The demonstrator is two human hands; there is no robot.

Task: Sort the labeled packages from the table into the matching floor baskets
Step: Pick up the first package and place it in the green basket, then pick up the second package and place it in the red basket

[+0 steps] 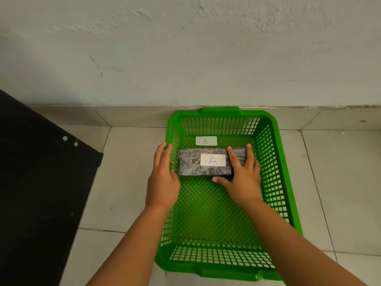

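Observation:
A green mesh basket point(274, 162) stands on the tiled floor against the wall, with a white "A" label point(206, 140) on its bottom near the far end. Inside lies a dark, plastic-wrapped package point(189, 162) with a white "A" sticker on top. My right hand point(243, 172) rests on the package's right end, fingers over its top and thumb along its near edge. My left hand point(162, 176) lies flat on the basket's left rim, beside the package's left end.
A black table edge or panel point(41, 172) with two screws fills the left side. A pale wall point(185, 48) rises right behind the basket. Grey floor tiles point(340, 182) lie to the right and left of the basket.

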